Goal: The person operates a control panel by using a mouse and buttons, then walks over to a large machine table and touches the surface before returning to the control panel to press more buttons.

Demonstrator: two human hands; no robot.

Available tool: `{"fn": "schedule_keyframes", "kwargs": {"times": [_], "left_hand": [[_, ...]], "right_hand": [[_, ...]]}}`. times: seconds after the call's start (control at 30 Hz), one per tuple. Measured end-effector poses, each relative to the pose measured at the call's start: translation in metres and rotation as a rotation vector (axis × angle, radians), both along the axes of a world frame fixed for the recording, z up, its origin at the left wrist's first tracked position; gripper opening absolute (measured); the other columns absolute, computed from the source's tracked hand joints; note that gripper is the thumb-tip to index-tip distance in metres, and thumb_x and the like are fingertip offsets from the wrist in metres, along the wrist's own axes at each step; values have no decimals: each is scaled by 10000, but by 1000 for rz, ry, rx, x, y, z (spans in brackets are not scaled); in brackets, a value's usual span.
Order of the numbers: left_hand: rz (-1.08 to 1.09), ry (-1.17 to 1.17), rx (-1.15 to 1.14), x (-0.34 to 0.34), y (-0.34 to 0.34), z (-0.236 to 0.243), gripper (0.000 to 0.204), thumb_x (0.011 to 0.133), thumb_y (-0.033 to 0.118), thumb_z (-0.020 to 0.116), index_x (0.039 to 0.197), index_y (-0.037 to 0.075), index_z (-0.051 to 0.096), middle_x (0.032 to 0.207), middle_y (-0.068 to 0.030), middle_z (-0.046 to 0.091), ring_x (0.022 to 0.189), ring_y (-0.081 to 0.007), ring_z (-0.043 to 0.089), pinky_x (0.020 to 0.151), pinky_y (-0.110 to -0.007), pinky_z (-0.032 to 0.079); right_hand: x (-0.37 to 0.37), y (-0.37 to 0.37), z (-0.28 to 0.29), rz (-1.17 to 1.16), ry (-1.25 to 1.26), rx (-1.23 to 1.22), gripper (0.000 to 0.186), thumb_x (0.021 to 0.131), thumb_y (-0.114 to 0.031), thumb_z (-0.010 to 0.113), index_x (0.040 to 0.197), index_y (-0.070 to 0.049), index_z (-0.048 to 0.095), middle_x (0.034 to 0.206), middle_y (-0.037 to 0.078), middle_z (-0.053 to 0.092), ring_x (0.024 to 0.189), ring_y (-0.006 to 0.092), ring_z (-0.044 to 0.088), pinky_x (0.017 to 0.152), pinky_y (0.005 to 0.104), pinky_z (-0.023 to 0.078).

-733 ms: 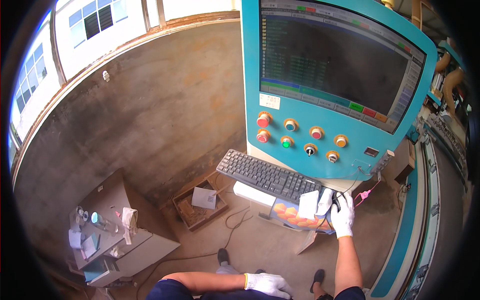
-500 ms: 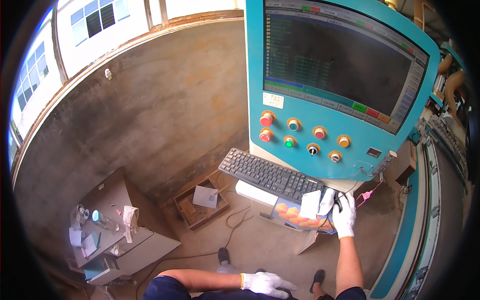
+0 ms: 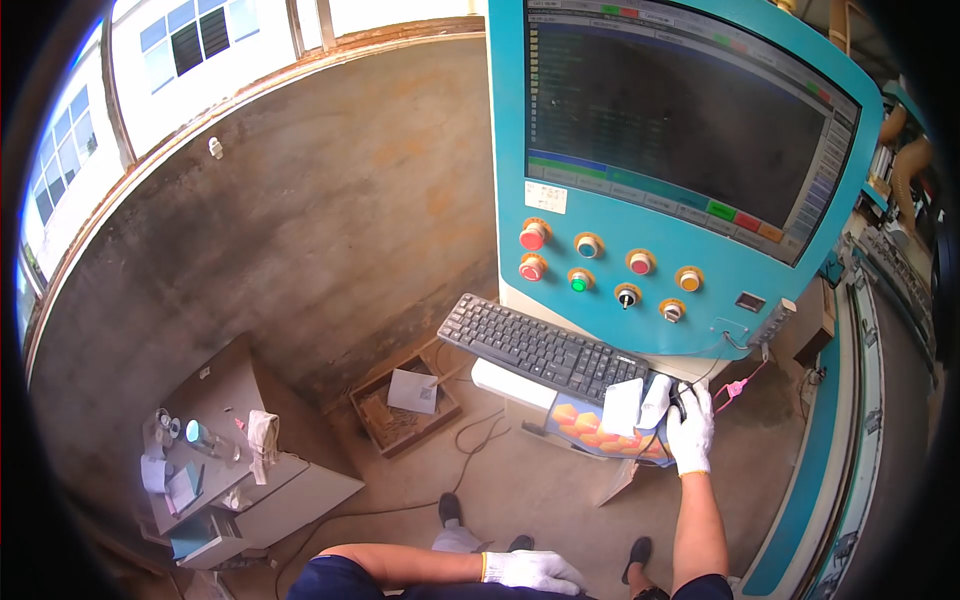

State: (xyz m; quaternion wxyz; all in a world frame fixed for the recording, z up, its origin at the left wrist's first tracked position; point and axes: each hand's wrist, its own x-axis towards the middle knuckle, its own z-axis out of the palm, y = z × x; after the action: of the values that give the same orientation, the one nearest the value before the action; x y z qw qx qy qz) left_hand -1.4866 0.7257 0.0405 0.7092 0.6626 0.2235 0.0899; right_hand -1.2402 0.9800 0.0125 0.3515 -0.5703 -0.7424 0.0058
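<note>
Stained wall (image 3: 330, 210) fills the left and centre of the frame; a teal console (image 3: 765, 285) stands at upper right. Below its screen (image 3: 680, 120), the keyboard (image 3: 545, 345) slants from mid-frame down to the right. Just past that lower end sits the mouse (image 3: 678, 407), under my right hand (image 3: 690, 440), fingers curled over it; too little shows to tell its long axis. White paper (image 3: 622, 408) lies to the left of that hand. My left hand (image 3: 535, 570) rests well apart at bottom centre, farther from the mouse, palm hidden, so I cannot tell whether it holds anything.
</note>
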Motion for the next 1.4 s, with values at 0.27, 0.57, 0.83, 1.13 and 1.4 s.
{"fn": "schedule_keyframes", "kwargs": {"times": [0.27,0.57,0.83,1.13,1.4], "left_hand": [[82,21,63,-1,-6,8,512,1016,381,537,1387,29,567,1367,-209,602,1278,-350,559,1107,-415,409],[66,-38,90,-1,-7,1,498,1025,360,533,1407,42,552,1367,-206,605,1281,-346,560,1100,-401,416],[67,-18,30,-2,-5,4,502,1023,379,529,1404,53,559,1359,-205,611,1274,-345,566,1100,-399,417],[-4,63,54,-2,-4,-4,558,1035,423,484,1476,80,480,1399,-181,583,1284,-347,548,1087,-373,407],[90,-17,5,-6,-7,5,519,1024,396,519,1413,55,551,1377,-196,601,1301,-338,547,1122,-396,396]], "right_hand": [[0,-2,0,-3,13,-17,449,788,-93,707,1234,-72,658,1363,200,559,1280,390,529,1086,451,438],[1,0,-1,4,13,-16,447,791,-102,711,1235,-86,659,1371,210,551,1291,399,518,1092,462,431],[3,2,-4,-12,-3,-11,433,807,-150,701,1238,-124,678,1382,190,555,1286,378,530,1078,455,451],[3,0,-1,-11,-4,-13,413,805,-143,698,1217,-118,684,1393,193,552,1286,383,530,1072,460,455],[1,0,-3,-5,-4,25,408,800,-135,698,1208,-118,682,1382,202,552,1281,389,531,1066,462,459]]}}
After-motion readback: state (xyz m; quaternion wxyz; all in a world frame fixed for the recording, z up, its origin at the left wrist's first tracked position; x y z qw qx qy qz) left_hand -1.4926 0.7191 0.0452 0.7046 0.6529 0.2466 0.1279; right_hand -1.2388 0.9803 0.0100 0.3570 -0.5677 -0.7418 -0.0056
